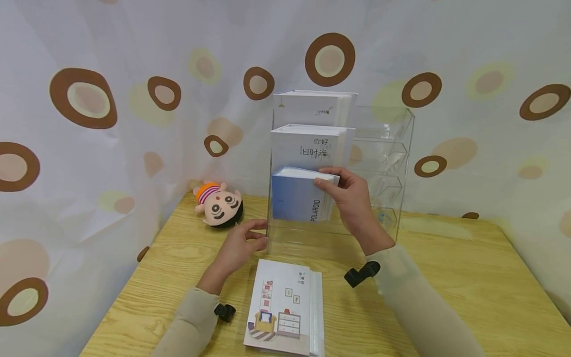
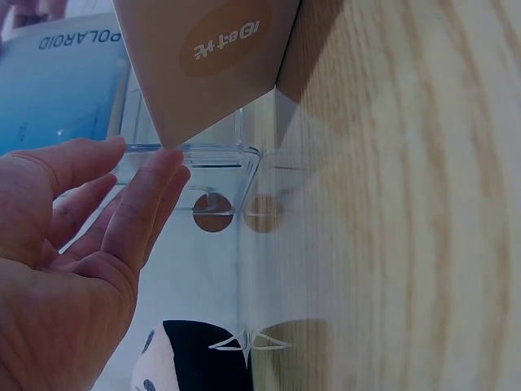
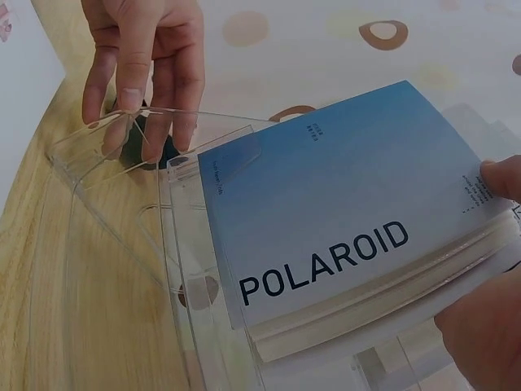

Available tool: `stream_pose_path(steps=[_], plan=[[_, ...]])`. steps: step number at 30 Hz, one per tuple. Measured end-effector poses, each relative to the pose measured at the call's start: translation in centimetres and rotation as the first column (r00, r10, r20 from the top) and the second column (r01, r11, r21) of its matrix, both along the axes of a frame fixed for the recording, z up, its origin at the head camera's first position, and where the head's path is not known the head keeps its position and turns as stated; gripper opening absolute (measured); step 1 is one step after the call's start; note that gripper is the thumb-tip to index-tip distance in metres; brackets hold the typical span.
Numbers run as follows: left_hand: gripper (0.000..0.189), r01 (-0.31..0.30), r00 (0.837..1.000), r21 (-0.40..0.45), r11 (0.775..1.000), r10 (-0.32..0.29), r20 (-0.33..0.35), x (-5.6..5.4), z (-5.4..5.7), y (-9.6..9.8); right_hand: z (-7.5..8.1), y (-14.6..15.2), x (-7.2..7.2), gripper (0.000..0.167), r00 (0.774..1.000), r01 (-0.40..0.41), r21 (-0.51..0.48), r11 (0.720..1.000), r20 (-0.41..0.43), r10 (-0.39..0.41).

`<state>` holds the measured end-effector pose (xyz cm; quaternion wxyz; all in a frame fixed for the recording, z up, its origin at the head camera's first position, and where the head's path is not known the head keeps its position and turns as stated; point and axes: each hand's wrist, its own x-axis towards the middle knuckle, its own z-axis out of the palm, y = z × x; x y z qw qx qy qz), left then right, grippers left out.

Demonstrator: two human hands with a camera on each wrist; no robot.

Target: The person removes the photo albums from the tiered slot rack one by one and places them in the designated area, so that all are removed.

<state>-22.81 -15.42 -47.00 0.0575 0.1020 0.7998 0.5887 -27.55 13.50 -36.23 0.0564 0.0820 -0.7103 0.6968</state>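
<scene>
A blue photo album (image 1: 292, 196) marked POLAROID stands tilted at a tier of the clear acrylic rack (image 1: 403, 183). My right hand (image 1: 354, 201) pinches its upper right corner, thumb on the front cover, as the right wrist view also shows. Down by the rack's lower left edge, my left hand (image 1: 238, 245) touches the clear side with nearly straight fingers and thumb. Two white albums stand in the tiers behind, a middle album (image 1: 290, 144) and a top album (image 1: 296, 109). Another white album (image 1: 285, 307) with a furniture drawing lies flat in front of the rack.
A plush doll (image 1: 223, 206) in an orange and striped outfit lies left of the rack. The wooden table (image 1: 446, 287) runs up to a patterned curtain (image 1: 374, 29) behind. Tape-like film (image 1: 434, 228) is on the table to the right.
</scene>
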Motion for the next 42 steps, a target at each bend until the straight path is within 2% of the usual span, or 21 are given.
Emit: stream_pose_path(steps=[19, 31, 42], plan=[[0.055, 0.003, 1.0, 0.004, 1.0, -0.003, 0.002, 0.0, 0.1, 0.0, 0.4, 0.3, -0.1, 0.021, 0.999, 0.01, -0.021, 1.0, -0.032, -0.011], [0.054, -0.006, 1.0, 0.007, 1.0, 0.006, 0.004, 0.1, 0.2, 0.2, 1.4, 0.8, 0.4, 0.031, 0.997, 0.008, 0.013, 1.0, -0.071, -0.007], [0.055, -0.001, 1.0, 0.003, 1.0, 0.001, 0.004, -0.1, -0.1, 0.1, 2.8, 1.2, 0.9, 0.035, 0.994, 0.047, 0.074, 0.996, -0.1, -0.039]])
